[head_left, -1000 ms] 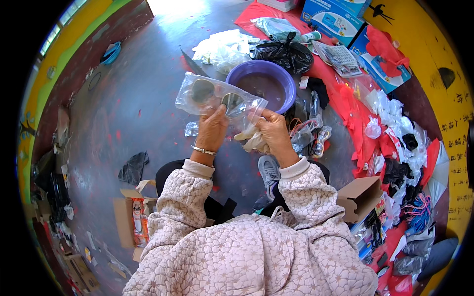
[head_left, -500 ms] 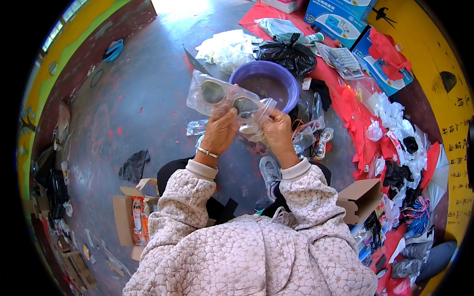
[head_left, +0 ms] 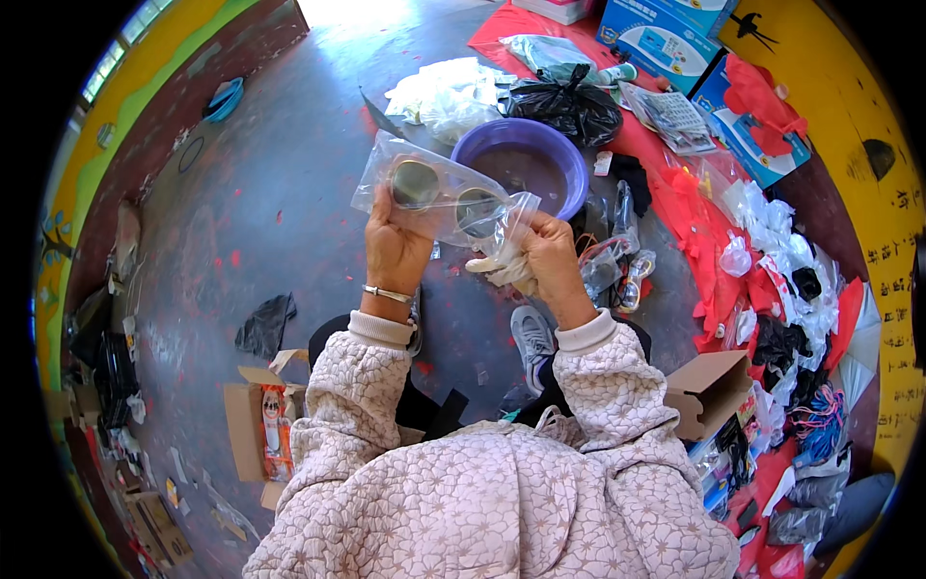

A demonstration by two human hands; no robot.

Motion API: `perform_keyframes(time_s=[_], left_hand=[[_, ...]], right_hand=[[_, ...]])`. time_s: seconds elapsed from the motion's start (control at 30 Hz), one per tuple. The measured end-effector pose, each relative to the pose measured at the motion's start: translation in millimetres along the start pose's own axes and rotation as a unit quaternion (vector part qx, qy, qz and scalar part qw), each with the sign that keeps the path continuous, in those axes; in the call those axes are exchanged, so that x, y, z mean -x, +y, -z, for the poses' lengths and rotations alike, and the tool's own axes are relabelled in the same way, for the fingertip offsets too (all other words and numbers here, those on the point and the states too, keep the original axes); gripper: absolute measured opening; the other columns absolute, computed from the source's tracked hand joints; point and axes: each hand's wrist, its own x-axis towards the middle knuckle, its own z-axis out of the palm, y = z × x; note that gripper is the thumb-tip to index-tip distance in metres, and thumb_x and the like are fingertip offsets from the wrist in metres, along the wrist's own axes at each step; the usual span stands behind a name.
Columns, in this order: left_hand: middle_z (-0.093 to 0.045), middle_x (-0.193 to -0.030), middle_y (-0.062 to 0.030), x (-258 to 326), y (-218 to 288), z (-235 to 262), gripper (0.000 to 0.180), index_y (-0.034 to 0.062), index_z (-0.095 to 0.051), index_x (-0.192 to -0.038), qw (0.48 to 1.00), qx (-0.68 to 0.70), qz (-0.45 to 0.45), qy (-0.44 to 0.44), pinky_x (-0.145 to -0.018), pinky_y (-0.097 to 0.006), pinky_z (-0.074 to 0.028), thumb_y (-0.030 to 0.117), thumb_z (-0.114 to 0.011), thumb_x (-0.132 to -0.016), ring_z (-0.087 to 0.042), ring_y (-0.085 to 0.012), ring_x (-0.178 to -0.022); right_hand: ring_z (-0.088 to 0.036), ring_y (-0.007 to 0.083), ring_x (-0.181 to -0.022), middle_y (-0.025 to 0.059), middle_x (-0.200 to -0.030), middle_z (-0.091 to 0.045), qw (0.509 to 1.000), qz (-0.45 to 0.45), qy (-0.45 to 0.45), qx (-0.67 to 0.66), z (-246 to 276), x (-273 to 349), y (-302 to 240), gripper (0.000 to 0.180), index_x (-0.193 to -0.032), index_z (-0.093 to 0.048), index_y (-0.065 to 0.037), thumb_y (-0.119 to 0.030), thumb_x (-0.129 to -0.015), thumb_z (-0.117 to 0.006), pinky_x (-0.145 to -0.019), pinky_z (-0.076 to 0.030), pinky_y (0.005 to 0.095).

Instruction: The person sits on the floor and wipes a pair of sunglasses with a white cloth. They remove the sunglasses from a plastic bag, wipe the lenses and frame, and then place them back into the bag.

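In front of me I hold a clear plastic bag [head_left: 368,179] with round-lensed sunglasses [head_left: 416,184] inside it. My left hand [head_left: 396,249] is closed on the bag below the left lens, its fingers partly hidden behind the plastic. At the other end, my right hand [head_left: 557,259] grips the gathered edge of the bag. A crumpled off-white cloth [head_left: 505,273] hangs from under the right hand. Just beyond the bag stands a purple basin [head_left: 576,185] with murky liquid in it, partly covered by the bag.
A black plastic bag [head_left: 569,109] and white plastic bags [head_left: 446,95] lie behind the basin. Wrapped glasses [head_left: 637,277] lie right of my right hand. Open cardboard boxes stand at left [head_left: 245,425] and right [head_left: 709,391]. Red cloth [head_left: 709,256] with litter runs along the right wall.
My left hand has shifted left and lower on the bag, uncovering more of the sunglasses. The bag is stretched flatter, and the off-white cloth under my right hand shows more.
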Motion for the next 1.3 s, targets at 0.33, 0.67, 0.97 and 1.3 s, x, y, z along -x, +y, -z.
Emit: perform_keyframes(time_s=[0.33,0.67,0.97,1.3], left_hand=[[-0.039,-0.138,-0.0107,0,5,-4,0.042,0.0156,-0.033,-0.137,0.999,-0.004,-0.033,-0.006,-0.103,-0.054,-0.032,0.029,-0.021,-0.100,-0.042,-0.0325,-0.122],[-0.036,-0.140,-0.0128,1,1,-11,0.044,0.0165,-0.030,-0.139,0.997,-0.036,-0.064,0.027,-0.105,-0.053,-0.030,0.031,-0.017,-0.100,-0.038,-0.0349,-0.125],[-0.032,-0.141,-0.0205,-5,30,-1,0.047,0.0121,-0.028,-0.139,0.988,-0.016,-0.130,0.087,-0.107,-0.057,-0.020,0.034,-0.019,-0.099,-0.028,-0.0399,-0.130],[-0.045,-0.130,-0.0171,-12,80,22,0.038,0.0009,-0.045,-0.124,0.886,-0.205,-0.220,0.352,-0.103,-0.044,-0.033,0.025,-0.034,-0.096,-0.044,-0.0274,-0.119]], right_hand=[[-0.062,0.0137,-0.065,0.0080,-0.081,-0.065,0.996,-0.061,0.022,-0.058,11,-5,4,0.013,-0.092,-0.064,0.003,-0.006,-0.084,-0.059,-0.059,-0.052,0.0262],[-0.058,0.0140,-0.056,0.0060,-0.070,-0.062,0.990,-0.042,0.080,-0.106,16,-1,-15,0.006,-0.080,-0.063,-0.001,-0.007,-0.081,-0.061,-0.054,-0.050,0.0276],[-0.061,0.0171,-0.061,0.0060,-0.071,-0.061,0.976,-0.027,0.178,-0.127,51,-10,-30,0.008,-0.078,-0.061,-0.003,-0.009,-0.078,-0.065,-0.058,-0.051,0.0302],[-0.063,0.0207,-0.074,0.0082,-0.083,-0.065,0.970,-0.011,0.171,-0.174,96,-22,-34,0.022,-0.095,-0.061,-0.004,-0.016,-0.078,-0.066,-0.069,-0.052,0.0364]])
